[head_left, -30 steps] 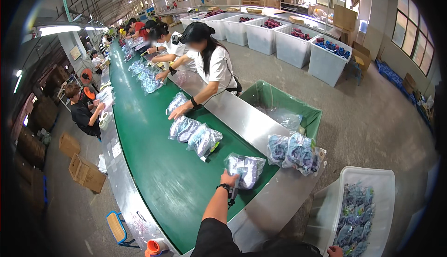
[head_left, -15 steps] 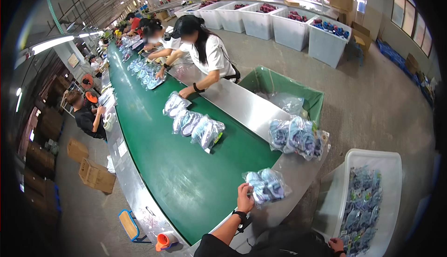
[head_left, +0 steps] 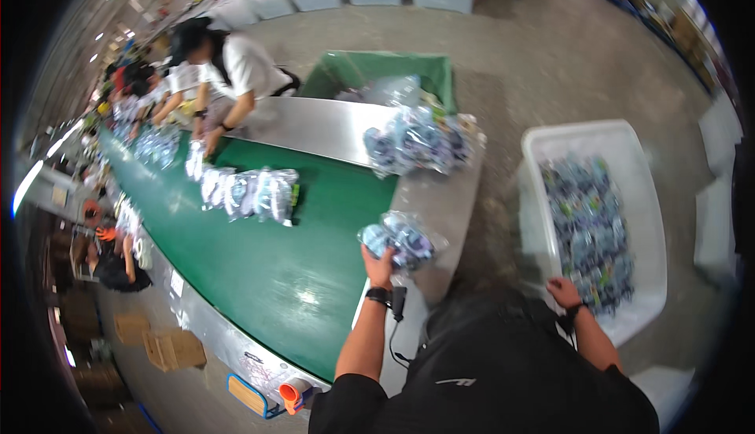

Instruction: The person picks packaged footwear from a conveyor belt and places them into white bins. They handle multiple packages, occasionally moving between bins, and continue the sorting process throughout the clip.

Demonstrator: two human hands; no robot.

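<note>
The left hand [head_left: 379, 265] is closed around a clear packet [head_left: 399, 241] above the steel counter [head_left: 440, 198] edge. The right hand [head_left: 565, 292] rests among packets in the white bin [head_left: 543, 143]; its grip I cannot tell. The packet looks slippery and may drop to the floor.

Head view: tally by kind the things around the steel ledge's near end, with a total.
Green open-top bin: 1
White plastic tub holding packets: 1
Pile of clear-bagged packets on ledge: 1
Clear-bagged bundle in left hand: 1
Total: 4
</note>
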